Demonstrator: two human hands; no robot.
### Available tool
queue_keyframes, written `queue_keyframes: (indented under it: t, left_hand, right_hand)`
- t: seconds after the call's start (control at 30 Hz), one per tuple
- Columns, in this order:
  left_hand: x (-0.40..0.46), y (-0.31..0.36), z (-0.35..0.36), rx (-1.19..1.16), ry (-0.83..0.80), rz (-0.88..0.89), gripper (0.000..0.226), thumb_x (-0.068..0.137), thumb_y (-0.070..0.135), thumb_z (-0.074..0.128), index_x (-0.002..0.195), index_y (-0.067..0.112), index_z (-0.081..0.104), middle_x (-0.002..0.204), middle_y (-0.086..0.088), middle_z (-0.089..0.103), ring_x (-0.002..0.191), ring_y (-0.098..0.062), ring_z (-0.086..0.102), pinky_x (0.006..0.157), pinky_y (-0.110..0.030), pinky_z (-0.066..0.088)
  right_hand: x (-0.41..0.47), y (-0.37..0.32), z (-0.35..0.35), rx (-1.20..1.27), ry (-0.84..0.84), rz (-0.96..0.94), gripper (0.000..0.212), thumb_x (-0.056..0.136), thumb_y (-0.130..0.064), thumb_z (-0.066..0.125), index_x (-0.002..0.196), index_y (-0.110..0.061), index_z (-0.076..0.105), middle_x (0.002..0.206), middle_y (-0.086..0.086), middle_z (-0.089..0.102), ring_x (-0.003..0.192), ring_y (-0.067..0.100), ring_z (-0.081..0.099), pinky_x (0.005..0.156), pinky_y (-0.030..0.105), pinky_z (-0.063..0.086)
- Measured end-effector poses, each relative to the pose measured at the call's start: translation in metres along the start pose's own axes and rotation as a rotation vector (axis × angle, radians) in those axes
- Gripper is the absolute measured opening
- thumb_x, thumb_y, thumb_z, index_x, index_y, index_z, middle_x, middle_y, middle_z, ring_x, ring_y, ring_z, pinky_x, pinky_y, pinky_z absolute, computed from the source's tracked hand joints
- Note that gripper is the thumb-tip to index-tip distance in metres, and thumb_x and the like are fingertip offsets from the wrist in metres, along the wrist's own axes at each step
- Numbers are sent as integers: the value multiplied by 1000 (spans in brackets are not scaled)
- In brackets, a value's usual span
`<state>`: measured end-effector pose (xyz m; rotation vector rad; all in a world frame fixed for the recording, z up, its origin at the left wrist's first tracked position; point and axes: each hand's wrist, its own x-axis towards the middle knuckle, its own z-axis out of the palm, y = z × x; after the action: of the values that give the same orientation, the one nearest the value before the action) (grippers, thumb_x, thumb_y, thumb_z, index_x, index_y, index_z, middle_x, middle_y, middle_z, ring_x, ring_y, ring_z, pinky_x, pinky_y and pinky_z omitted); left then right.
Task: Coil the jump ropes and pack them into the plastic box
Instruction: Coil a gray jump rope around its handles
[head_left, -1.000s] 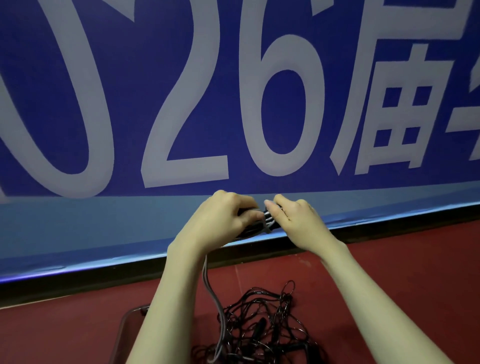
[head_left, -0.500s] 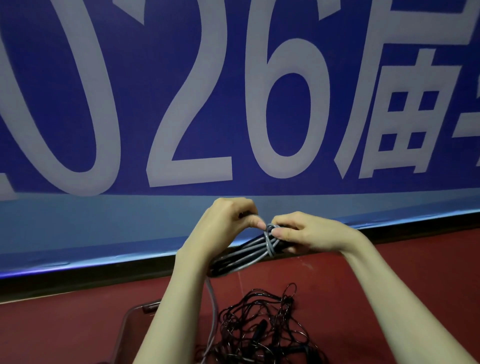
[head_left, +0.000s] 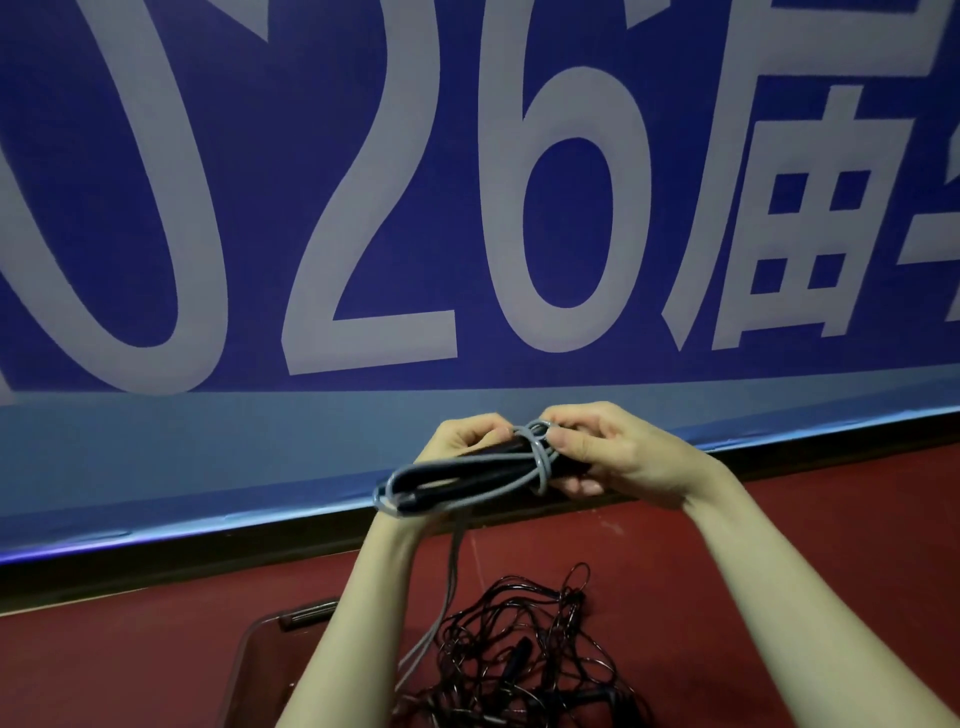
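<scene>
Grey jump rope (head_left: 483, 480), black tangled ropes (head_left: 524, 660), dark-red floor (head_left: 805, 545), blue white-lettered banner (head_left: 260, 208).

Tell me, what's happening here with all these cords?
A person is bundling a grey jump rope with black handles, held up in front of a blue banner with white lettering. The left hand grips one end of the bundle while the right hand pinches the cord wound around its middle. A loose tail hangs down. Below lie a tangle of thin black jump ropes and a clear plastic box on the red floor.
</scene>
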<state>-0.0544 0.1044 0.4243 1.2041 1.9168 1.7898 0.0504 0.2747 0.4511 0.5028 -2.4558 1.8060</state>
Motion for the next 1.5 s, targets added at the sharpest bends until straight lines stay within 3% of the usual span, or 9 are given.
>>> queue_keyframes:
  t: [0.1, 0.23, 0.43, 0.57, 0.83, 1.1, 1.27, 1.37, 1.5]
  left_hand:
    - [0, 6, 15, 34, 87, -48, 33, 96, 10, 49, 65, 20, 50, 56, 10, 46, 48, -3, 35, 53, -20, 29]
    - [6, 9, 24, 136, 88, -85, 38, 101, 22, 36, 70, 11, 53, 64, -15, 44, 52, -16, 30, 54, -31, 26]
    - [15, 3, 25, 163, 60, -70, 24, 103, 24, 37, 88, 16, 53, 63, 4, 44, 50, -10, 32, 49, -22, 28]
    - [14, -3, 28, 236, -11, -108, 25, 104, 21, 36, 88, 17, 55, 60, 5, 45, 50, -11, 34, 51, -25, 30]
    - [11, 3, 27, 470, -63, -164, 28, 101, 26, 43, 93, 7, 62, 67, 3, 50, 53, -11, 45, 54, -21, 40]
    - [8, 10, 16, 596, 96, -64, 33, 99, 34, 48, 80, 15, 68, 58, -3, 48, 53, -15, 42, 50, -21, 31]
    - [7, 17, 22, 779, -51, 22, 33, 92, 30, 58, 66, 11, 48, 58, -3, 44, 57, -22, 36, 55, -33, 32]
    - [5, 22, 17, 886, -39, 102, 39, 92, 30, 59, 61, 19, 39, 59, 2, 45, 58, -22, 39, 55, -34, 32]
    - [-1, 25, 6, 937, -22, 133, 12, 93, 35, 60, 84, 27, 65, 78, 11, 61, 73, -14, 53, 62, -32, 40]
  right_hand:
    - [7, 7, -1, 29, 150, -66, 48, 94, -37, 53, 109, 8, 54, 80, 19, 52, 61, 24, 39, 52, 21, 30]
    - [14, 12, 0, 12, 366, -93, 34, 101, -28, 51, 107, 5, 57, 68, 3, 57, 52, 10, 44, 50, 14, 35]
    - [27, 18, 4, -7, 676, -105, 17, 104, -16, 45, 94, -8, 56, 67, 3, 56, 52, 8, 45, 55, 22, 38]
    - [33, 26, 1, 84, 878, -81, 19, 104, -15, 44, 96, 0, 55, 68, 4, 58, 46, 2, 49, 46, 15, 37]
    - [33, 40, -5, 138, 998, 7, 22, 104, -21, 45, 89, -6, 53, 72, 7, 55, 48, -1, 53, 47, 15, 41]
    - [27, 42, -13, 113, 973, 40, 20, 104, -19, 46, 97, -4, 57, 75, 4, 58, 51, 1, 54, 51, 19, 42]
    - [20, 37, -3, -490, 958, -18, 14, 101, -19, 50, 90, -11, 54, 69, 2, 61, 61, 12, 58, 59, 24, 42]
    - [14, 34, -2, -619, 749, -36, 9, 100, -17, 50, 93, -13, 51, 68, 8, 59, 58, 16, 48, 54, 25, 35]
    - [2, 30, -7, -707, 433, 78, 8, 100, -25, 52, 94, -19, 54, 67, 1, 59, 57, 10, 46, 54, 21, 34]
